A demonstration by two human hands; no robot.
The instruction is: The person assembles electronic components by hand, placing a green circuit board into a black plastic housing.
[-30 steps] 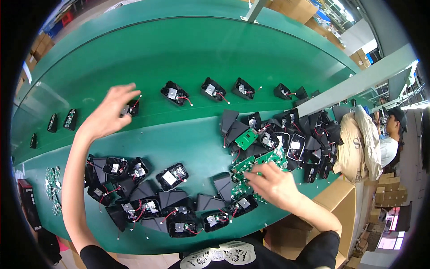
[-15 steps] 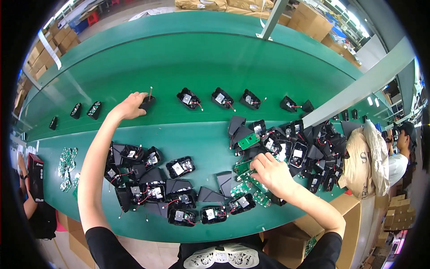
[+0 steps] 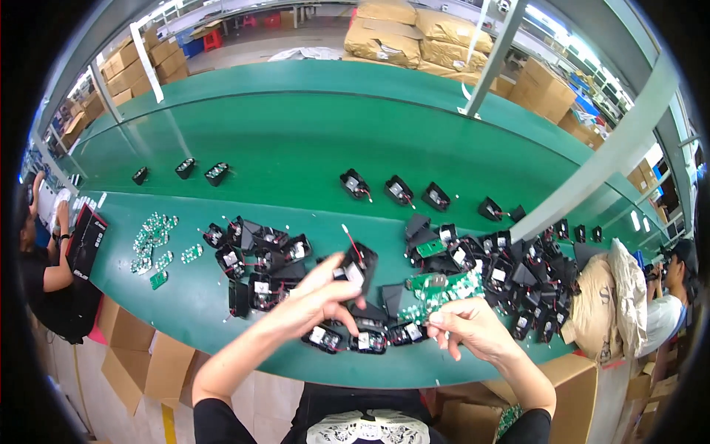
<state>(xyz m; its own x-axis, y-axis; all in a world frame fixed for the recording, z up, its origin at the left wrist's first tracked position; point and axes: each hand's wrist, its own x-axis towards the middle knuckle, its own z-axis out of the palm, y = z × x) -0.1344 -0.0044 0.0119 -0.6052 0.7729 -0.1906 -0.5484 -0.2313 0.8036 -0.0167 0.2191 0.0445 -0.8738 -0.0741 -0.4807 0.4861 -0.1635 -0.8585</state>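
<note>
My left hand [image 3: 314, 300] grips a black plastic housing [image 3: 365, 260] above the near part of the bench. A red wire with a white connector stands up from the housing, and a pale square part shows inside it. To its right, the fingers of my right hand [image 3: 477, 333] pinch the edge of a green circuit board [image 3: 416, 309]. More green boards overlap behind it, so I cannot tell where the held one ends. Several open black housings [image 3: 367, 341] with white squares and red wires lie just below my hands.
A heap of black housings [image 3: 529, 259] covers the right of the bench, beside a brown sack [image 3: 594, 296]. Loose circuit boards [image 3: 151, 240] lie at the left. Spaced housings [image 3: 398, 191] stand on the far green strip [image 3: 281, 140]. A grey post [image 3: 592, 159] slants at the right. Co-workers sit at both sides.
My left hand has come back from the far strip with a black housing. My right hand has drawn nearer to me from the board pile with a circuit board. The view has shifted.
</note>
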